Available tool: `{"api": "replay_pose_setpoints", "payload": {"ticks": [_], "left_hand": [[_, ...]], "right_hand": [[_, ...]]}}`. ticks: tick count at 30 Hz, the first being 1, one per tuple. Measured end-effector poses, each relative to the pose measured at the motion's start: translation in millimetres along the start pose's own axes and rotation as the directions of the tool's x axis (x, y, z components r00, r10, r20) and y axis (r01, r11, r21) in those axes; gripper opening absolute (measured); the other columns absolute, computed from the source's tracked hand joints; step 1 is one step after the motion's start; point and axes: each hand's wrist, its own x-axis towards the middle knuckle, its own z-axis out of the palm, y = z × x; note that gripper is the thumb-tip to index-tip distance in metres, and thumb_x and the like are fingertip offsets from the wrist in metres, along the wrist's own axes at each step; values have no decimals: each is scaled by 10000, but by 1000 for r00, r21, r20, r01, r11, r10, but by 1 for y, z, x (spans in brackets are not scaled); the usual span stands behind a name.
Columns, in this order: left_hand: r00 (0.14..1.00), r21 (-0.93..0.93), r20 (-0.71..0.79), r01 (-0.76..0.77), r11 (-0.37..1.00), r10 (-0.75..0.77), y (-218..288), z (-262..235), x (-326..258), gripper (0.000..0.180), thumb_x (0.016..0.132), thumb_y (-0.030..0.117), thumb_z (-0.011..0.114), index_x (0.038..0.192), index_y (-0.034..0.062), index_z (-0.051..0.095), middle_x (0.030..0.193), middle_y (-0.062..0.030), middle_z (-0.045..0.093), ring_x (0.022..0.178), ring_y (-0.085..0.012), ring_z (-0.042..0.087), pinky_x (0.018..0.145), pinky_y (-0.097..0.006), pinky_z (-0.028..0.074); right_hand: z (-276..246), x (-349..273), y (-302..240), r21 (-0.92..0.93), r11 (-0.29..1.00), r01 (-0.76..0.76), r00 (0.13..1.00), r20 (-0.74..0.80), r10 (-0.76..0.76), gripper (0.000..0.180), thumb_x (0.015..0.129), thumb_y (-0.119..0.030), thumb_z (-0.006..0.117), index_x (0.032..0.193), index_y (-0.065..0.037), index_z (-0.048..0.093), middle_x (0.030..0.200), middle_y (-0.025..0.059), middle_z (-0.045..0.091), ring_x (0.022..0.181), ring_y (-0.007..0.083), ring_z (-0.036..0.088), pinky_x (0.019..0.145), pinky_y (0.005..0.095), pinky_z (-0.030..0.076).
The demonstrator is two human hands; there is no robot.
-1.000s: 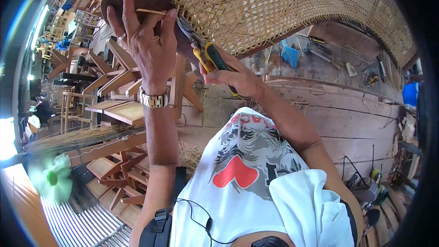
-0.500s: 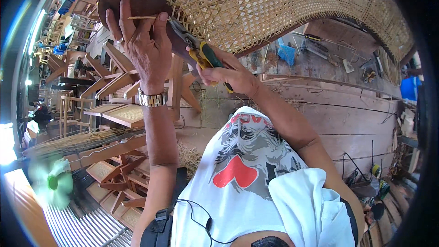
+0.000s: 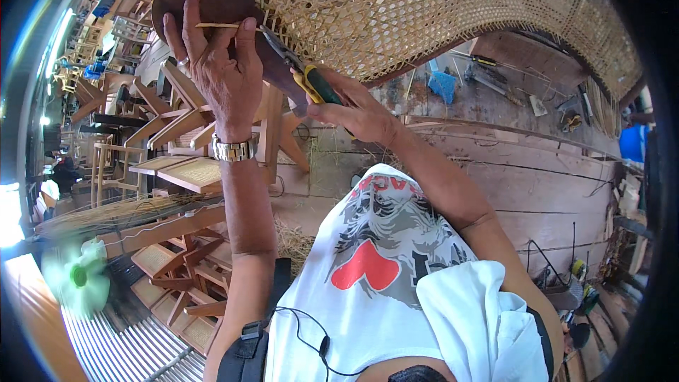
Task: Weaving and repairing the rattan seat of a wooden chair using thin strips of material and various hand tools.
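Left hand (image 3: 216, 74) pinching loose cane strand (image 3: 216, 25) taut against woven cane panel (image 3: 424, 14) just above it. Right hand (image 3: 353, 110) clenched on yellow-green cutters (image 3: 304, 74), blades meeting strand end beside left fingertips, likely for flush trim.

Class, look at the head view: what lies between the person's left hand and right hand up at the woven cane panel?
In the head view, the yellow-handled cutters bridge the gap: the right hand grips their handles, and their tip meets the thin cane strand pinched by the left hand.
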Motion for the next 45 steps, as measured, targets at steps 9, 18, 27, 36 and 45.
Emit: {"api": "replay_pose_setpoints", "payload": {"ticks": [9, 18, 27, 36, 45], "left_hand": [[1000, -5, -22, -21, 1000, 21, -1, 2, 0, 212, 943, 293, 775, 984, 97, 846, 1642, -53, 459, 1542, -474, 259, 1230, -570, 288], [1000, 12, -14, -14, 1000, 14, 0, 1, 0, 224, 940, 305, 777, 956, 92, 846, 1633, -48, 471, 1535, -468, 274, 1227, -565, 290], [999, -26, -37, -1, 1000, 1, -2, 3, -1, 238, 926, 312, 796, 921, 80, 847, 1627, -41, 483, 1549, -463, 265, 1227, -570, 292], [999, -7, -34, -2, 1000, 2, -2, 2, -1, 238, 935, 301, 786, 901, 72, 841, 1614, -55, 501, 1548, -461, 266, 1226, -574, 294], [999, -10, -40, 17, 1000, -17, -1, 5, -3, 204, 947, 302, 767, 949, 113, 845, 1637, -52, 468, 1556, -454, 251, 1241, -560, 272]], "right_hand": [[-10, 3, 9, -95, 995, 0, 1000, 24, 3, 665, 949, -237, 753, 1519, -22, 485, 1105, 40, 629, 1015, 129, 594, 913, 299, 504], [-13, 7, 14, -111, 993, 51, 999, -7, -52, 711, 910, -210, 784, 1531, -30, 486, 1242, 130, 682, 1136, 181, 639, 1028, 339, 493], [-19, 6, 7, -245, 969, 42, 999, 6, -42, 742, 882, -208, 795, 1540, -54, 489, 1191, 140, 721, 1083, 192, 684, 999, 355, 528], [-18, 10, 11, -267, 957, 114, 992, 83, -95, 758, 951, -127, 766, 1595, 5, 388, 1133, 25, 581, 1013, 116, 573, 876, 273, 505], [-7, 3, 9, -46, 998, -44, 999, 3, 44, 669, 926, -180, 740, 1518, -7, 479, 1116, 73, 615, 1000, 139, 609, 906, 311, 520]]}}
